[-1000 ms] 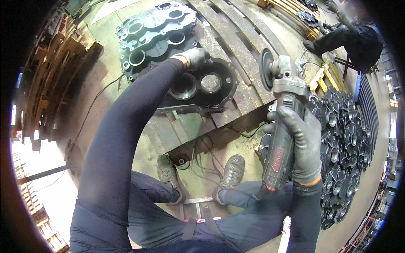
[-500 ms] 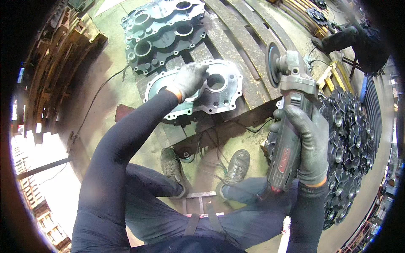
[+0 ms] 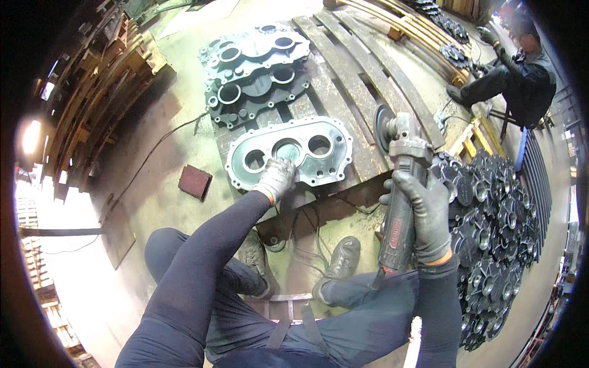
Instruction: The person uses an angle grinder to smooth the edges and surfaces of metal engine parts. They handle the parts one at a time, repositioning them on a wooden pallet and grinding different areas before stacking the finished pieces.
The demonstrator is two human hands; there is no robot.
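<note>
R hand point(image 3: 434, 214) holds 1 grinder point(image 3: 398, 230) w/ 1 disc point(image 3: 383, 127).

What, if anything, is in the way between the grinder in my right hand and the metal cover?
Nothing visible: between the grinder and the metal cover there's just open space over the pallet. Your left hand is at the cover's near edge, outside that gap.

One grinder point(image 3: 397, 216), one maroon block point(image 3: 195, 183)

Near frame centre, the left hand point(image 3: 277, 179) hides part of the metal casting point(image 3: 288, 131) — upper right, a co-worker's head point(image 3: 523, 27) is blurred.
</note>
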